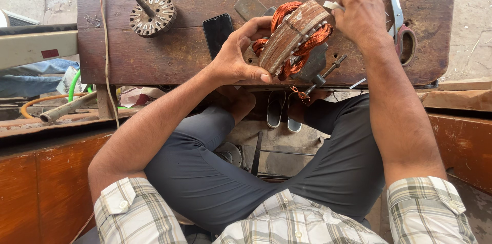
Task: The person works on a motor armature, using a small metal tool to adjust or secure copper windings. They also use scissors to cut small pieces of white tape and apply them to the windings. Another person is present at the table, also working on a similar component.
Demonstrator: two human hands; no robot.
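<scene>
Closest to the camera are two checked sleeves and dark trousers, legs folded under a worn wooden workbench (205,54). Down between the knees you can see two light sandals (283,112) on the floor.

Moving up, the left hand (237,55) has its fingers clamped on one motor stator (294,38), a ring of rusty laminations with orange copper coils, thumb on the near edge and fingers curled round the back. It's held tilted just over the bench's front edge. The right hand (361,12) sits at the stator's top right, fingertips pinched together on one small pale strip (332,5).

On the bench behind: one dark phone (217,33) just left of the hand, one pair of scissors (398,13) to the right, and two more slotted round cores (152,15) top left, the farther one partly cut off.
</scene>
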